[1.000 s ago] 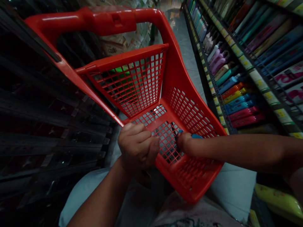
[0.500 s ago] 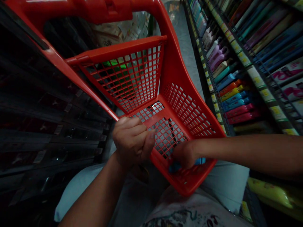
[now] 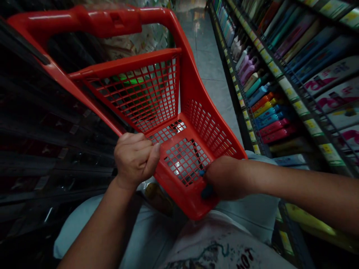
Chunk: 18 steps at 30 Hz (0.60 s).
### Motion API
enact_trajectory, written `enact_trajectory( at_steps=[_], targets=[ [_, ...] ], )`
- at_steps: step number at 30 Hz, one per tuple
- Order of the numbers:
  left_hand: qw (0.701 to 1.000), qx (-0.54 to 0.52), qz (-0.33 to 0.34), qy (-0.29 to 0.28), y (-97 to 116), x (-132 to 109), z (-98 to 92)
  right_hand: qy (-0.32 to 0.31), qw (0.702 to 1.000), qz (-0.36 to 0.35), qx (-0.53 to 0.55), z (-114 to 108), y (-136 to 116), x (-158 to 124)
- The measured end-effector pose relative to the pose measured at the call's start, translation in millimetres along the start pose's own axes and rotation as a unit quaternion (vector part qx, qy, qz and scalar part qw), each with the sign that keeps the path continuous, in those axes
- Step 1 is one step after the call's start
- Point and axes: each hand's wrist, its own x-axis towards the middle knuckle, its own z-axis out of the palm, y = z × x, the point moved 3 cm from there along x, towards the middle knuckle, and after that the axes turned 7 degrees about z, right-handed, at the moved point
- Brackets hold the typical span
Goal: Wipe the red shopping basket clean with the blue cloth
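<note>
Red basket [image 3: 207,127], tipped toward the person's lap in a shop aisle, with both hands at its near end.
There is one basket, of stiff moulded plastic with mesh walls. It looks light and smooth enough to slip, so the solid rim and its single looped handle [image 3: 84,22] seem the surest holds. The left hand [image 3: 136,158] is clenched over the near-left rim corner. The right hand [image 3: 224,177] sits at the near-right corner, curled around one small blue object [image 3: 206,190], mostly hidden and probably light. Shelves [image 3: 297,101] on the right hold coloured bottles too blurred to count.
</note>
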Motion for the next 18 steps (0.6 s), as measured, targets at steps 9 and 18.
enact_trajectory(
  at_steps=[9,18],
  targets=[
    [0.980,0.121,-0.128,-0.088,33,6,1.6,0.169,0.984,-0.003,0.052,-35,12,-87],
    [0.983,0.023,-0.086,-0.159,175,-13,46.1,0.488,0.855,0.046,0.169,73,-4,-97]
  ],
)
